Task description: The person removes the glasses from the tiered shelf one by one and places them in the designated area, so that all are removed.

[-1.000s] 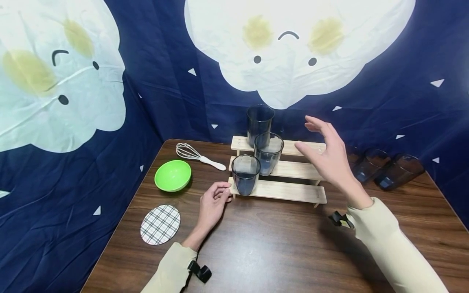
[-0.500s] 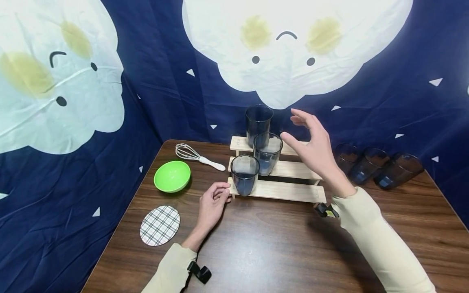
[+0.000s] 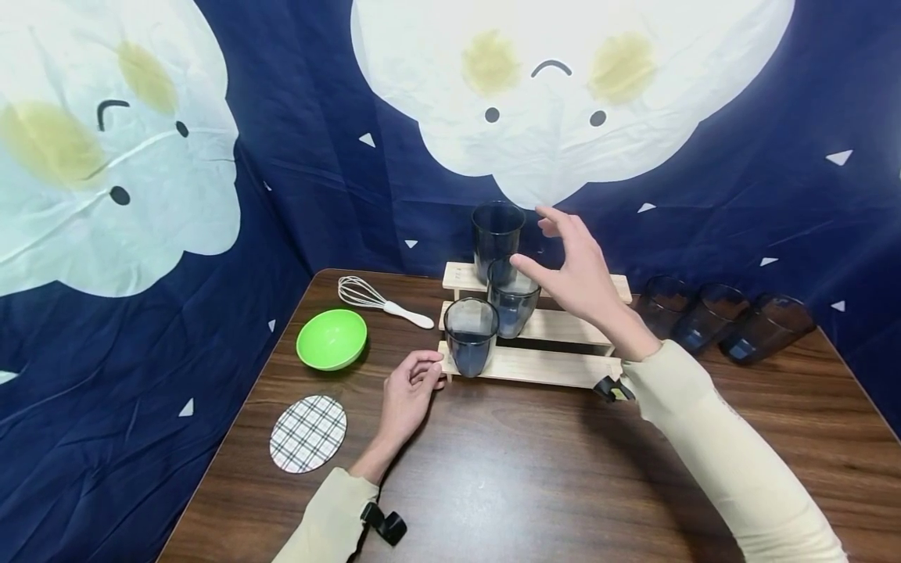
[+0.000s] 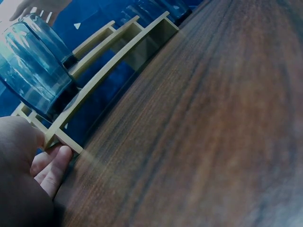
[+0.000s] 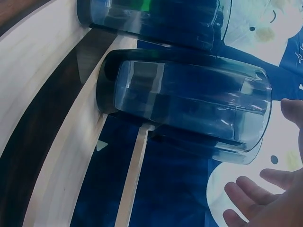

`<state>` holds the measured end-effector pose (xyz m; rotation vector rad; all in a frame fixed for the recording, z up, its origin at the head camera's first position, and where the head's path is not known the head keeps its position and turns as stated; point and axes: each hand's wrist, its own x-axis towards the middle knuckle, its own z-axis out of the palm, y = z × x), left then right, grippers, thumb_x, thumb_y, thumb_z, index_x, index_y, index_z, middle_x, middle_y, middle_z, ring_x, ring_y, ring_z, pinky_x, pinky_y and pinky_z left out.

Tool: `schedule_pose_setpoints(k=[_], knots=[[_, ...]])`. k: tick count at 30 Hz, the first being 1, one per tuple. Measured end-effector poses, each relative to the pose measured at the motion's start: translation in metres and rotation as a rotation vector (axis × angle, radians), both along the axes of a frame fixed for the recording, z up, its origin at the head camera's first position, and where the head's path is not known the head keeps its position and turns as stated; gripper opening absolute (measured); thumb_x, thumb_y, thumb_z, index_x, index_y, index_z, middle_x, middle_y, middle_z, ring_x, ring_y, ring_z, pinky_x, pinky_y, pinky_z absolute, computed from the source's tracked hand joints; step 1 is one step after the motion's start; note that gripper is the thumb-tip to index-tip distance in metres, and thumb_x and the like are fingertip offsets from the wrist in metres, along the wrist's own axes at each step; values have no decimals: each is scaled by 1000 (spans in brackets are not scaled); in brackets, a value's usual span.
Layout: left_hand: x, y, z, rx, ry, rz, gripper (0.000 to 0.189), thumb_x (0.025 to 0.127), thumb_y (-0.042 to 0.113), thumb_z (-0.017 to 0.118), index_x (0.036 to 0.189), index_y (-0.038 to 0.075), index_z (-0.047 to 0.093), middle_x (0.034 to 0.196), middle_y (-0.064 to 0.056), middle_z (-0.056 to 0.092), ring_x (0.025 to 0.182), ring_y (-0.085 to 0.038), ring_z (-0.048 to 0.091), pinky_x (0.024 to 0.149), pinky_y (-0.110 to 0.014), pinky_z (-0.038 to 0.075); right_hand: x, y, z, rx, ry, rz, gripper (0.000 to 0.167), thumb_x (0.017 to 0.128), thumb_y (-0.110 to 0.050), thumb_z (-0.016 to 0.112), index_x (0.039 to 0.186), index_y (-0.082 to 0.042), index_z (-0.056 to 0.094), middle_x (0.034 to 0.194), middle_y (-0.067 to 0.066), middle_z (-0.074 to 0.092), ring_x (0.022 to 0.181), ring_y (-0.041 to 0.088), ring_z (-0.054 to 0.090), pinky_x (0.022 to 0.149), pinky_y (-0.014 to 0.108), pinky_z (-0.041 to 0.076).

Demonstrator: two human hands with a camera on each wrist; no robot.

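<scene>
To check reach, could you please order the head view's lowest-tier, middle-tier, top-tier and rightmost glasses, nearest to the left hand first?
1. Lowest-tier glass, front left.
2. Middle-tier glass, just behind.
3. Top-tier glass, farther back.
4. Rightmost glass, far right.

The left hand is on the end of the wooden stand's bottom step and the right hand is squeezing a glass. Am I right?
Not quite: the right hand isn't squeezing a glass. The right wrist view shows it open, with a gap between it and the nearest glass. The left hand is on the wooden stand, as you said.
</scene>
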<state>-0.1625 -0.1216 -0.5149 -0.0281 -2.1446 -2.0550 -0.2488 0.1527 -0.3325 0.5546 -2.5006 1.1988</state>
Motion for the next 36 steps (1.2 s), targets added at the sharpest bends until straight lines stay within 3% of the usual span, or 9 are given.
schedule_pose_setpoints(k=[11,19,36], knots=[[-2,-1,-3,8,25,-13,15,107,-5,69,121,-9,73,111,-26,79,93,-15,78,83,-30,73,-14,-5,6,44,-25,-2,86,99,-43,82,170,-15,43,152,19,58,142,36,55,118,64,47],[-2,-1,-4,7,18,-14,15,107,-4,69,121,-8,73,111,-26,79,94,-17,78,84,-30,73,-20,-11,14,93,-96,12,93,98,-52,81,173,-17,38,160,18,54,147,36,52,121,66,45],[0,0,0,13,15,-12,15,107,-5,69,121,-8,73,109,-26,79,95,-19,78,84,-30,73,-39,-25,19,146,-128,21,104,94,-58,84,174,-14,33,171,13,45,151,35,49,125,61,45]])
